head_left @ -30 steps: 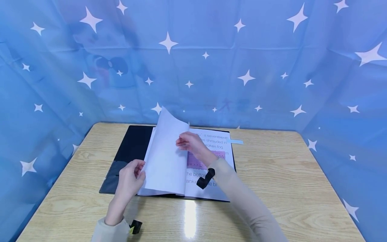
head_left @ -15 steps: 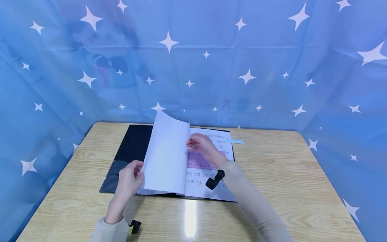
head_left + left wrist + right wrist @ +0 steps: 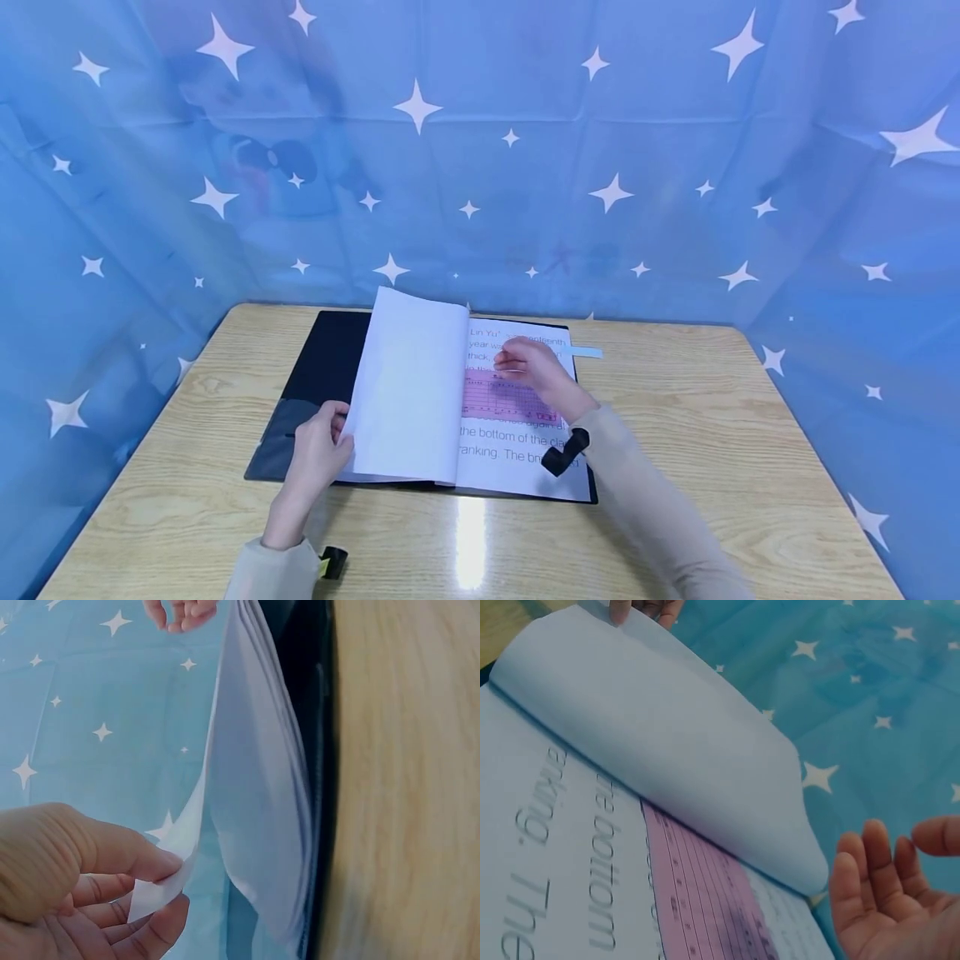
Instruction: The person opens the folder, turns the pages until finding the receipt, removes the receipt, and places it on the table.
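My left hand pinches the edge of a white page between thumb and fingers; the page stands raised over the left side of a black folder. Its visible face is blank. My right hand hovers over the right-hand page, which carries large printed English text. In the right wrist view its fingers are loosely bent with nothing between them. On the printed page lies a pink slip with printed lines and a grid, partly under the right hand's shadow.
A light blue tab sticks out past the folder's right edge. The folder lies on a wood-grain table. Behind the table hangs a blue curtain with white stars. Small black devices are strapped at both wrists.
My right hand has moved right, off the raised page and over the printed one, baring more of the pink slip. The raised page has swung further left and lower, still pinched by my left hand.
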`<act>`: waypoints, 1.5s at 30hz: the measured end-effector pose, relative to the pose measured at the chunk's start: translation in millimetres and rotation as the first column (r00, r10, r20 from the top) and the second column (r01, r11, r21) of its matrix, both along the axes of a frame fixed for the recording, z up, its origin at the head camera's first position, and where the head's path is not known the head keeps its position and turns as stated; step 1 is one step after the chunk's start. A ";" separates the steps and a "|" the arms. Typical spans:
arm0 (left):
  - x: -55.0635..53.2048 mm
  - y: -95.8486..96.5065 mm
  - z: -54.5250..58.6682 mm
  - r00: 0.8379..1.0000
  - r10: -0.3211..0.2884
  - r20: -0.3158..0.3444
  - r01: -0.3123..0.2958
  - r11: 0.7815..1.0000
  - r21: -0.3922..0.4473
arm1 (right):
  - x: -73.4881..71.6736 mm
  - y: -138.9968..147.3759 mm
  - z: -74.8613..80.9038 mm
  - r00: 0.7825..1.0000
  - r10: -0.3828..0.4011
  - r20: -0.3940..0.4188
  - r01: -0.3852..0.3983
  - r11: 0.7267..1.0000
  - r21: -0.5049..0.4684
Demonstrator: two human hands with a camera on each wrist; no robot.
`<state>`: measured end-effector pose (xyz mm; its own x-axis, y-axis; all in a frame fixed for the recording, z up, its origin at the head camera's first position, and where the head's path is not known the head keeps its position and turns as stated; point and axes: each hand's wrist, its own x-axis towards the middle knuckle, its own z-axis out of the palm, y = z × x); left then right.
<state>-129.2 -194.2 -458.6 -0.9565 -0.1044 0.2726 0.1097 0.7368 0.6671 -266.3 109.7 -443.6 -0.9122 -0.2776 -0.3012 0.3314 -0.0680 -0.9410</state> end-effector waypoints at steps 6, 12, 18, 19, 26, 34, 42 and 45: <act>-2.8 -2.8 -7.8 0.999 0.012 0.041 -0.011 1.000 -0.021 | 3.3 22.0 -1.4 0.999 0.016 -0.040 -0.015 0.999 0.030; -6.6 -4.7 -13.9 0.994 0.015 0.105 -0.012 1.000 -0.029 | 2.7 42.2 -5.1 0.999 0.006 -0.033 -0.003 0.996 0.085; -7.9 -5.0 -17.6 0.993 0.016 0.119 -0.012 0.999 -0.039 | 1.8 57.2 -9.4 1.000 -0.004 -0.023 0.008 0.985 0.171; -8.1 -5.0 -17.9 0.993 0.016 0.119 -0.012 0.999 -0.039 | 1.7 59.7 -10.5 1.000 -0.005 -0.021 0.009 0.984 0.180; -9.7 -4.9 -19.3 0.990 0.007 0.142 -0.002 0.999 -0.036 | 0.9 74.3 -15.7 1.000 -0.009 -0.013 0.011 0.979 0.202; -10.5 -3.3 -19.4 0.979 0.012 0.201 -0.004 0.999 -0.043 | -4.9 86.2 -22.0 1.000 -0.025 -0.005 0.026 0.966 0.258; -12.8 -3.4 -20.4 0.969 0.010 0.248 0.002 0.999 -0.048 | -7.1 95.2 -30.4 1.000 0.013 -0.007 -0.009 0.921 0.389; -13.7 -3.9 -21.1 0.965 0.008 0.262 0.004 0.999 -0.046 | -9.1 97.1 -33.8 0.998 0.050 -0.029 -0.031 0.887 0.460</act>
